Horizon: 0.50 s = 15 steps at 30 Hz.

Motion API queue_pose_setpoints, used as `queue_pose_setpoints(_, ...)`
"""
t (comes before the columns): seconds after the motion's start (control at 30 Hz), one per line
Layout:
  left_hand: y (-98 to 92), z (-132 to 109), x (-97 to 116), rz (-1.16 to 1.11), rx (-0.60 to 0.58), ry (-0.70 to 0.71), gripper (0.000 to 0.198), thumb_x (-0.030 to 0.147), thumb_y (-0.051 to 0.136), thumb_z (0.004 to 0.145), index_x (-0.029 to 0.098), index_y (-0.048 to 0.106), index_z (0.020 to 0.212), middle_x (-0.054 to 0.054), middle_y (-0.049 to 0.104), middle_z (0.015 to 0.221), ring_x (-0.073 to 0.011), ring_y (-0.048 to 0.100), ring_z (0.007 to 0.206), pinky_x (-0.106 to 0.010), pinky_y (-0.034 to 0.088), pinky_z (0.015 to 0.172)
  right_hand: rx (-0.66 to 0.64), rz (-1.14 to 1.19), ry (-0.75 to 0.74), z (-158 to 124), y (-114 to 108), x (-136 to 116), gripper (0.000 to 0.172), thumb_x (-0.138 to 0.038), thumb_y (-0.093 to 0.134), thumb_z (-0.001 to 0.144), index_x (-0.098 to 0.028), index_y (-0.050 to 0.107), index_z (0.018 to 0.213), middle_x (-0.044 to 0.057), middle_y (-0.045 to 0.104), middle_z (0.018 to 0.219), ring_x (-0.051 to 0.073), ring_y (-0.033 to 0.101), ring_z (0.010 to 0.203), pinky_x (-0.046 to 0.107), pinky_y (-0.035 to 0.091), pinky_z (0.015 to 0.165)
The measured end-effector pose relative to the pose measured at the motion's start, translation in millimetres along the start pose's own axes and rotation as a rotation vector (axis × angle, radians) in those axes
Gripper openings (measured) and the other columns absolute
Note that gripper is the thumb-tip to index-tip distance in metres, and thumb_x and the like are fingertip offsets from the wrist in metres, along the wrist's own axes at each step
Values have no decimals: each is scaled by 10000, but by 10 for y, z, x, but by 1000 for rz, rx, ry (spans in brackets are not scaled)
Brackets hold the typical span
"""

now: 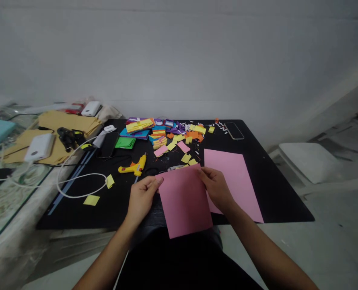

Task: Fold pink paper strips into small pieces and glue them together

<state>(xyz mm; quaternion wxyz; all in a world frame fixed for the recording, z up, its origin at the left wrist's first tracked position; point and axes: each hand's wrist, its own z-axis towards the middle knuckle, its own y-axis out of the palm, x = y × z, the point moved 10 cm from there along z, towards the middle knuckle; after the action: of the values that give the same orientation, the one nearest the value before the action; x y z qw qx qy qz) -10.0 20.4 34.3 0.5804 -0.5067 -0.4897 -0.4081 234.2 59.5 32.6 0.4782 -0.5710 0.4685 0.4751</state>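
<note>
I hold a pink paper sheet over the near edge of a black table. My left hand pinches its upper left corner. My right hand grips its upper right edge. Both hands are closed on the sheet. A second, larger pink sheet lies flat on the table under and to the right of my right hand.
A yellow glue gun and scissors lie just beyond the held sheet. Several coloured paper scraps pile at the table's back, near a phone. White cable, power banks and brown envelopes sit left.
</note>
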Motion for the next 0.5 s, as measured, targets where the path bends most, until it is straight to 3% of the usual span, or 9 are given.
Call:
queue_pose_setpoints(0.2, 343, -1, -347, -42, -193, -120, 495, 665, 728, 817, 203, 678, 648, -50, 715, 616, -203, 667, 571, -315, 562, 606, -81, -266, -52, 338, -189, 11, 422, -568, 649, 920, -179, 812, 906, 51, 774, 843, 254, 675, 821, 332, 480, 719)
queue_pose_setpoints(0.27, 302, 51, -410, -27, -233, -154, 458, 650, 736, 821, 194, 742, 787, -76, 779, 709, -223, 720, 620, -333, 594, 643, -166, -385, -84, 461, -199, 7, 376, -520, 619, 949, -199, 816, 932, 62, 810, 906, 284, 718, 898, 366, 509, 791)
queue_pose_setpoints(0.33, -4, 253, -332, 75, -159, -97, 447, 635, 683, 876, 195, 767, 876, -74, 796, 764, -218, 738, 673, -318, 591, 677, -268, -444, -96, 533, -137, 65, 327, -461, 595, 982, -225, 821, 979, 66, 835, 1004, 294, 748, 975, 393, 533, 866)
queue_pose_setpoints(0.4, -464, 608, -122, 284, -52, 26, 462, 628, 611, 938, 203, 749, 821, -53, 775, 754, -211, 731, 720, -300, 572, 710, -332, -481, -119, 558, -35, 135, 293, -418, 588, 996, -244, 823, 1006, 72, 841, 1047, 291, 764, 986, 415, 556, 897)
queue_pose_setpoints(0.5, -1222, 1361, 200, 785, 133, 134, 467, 556, 498, 1044, 188, 755, 918, -50, 781, 860, -222, 718, 812, -307, 551, 755, -205, -559, -257, 557, -12, 26, 270, -452, 638, 983, -253, 819, 1010, 106, 825, 1053, 312, 760, 999, 465, 586, 913)
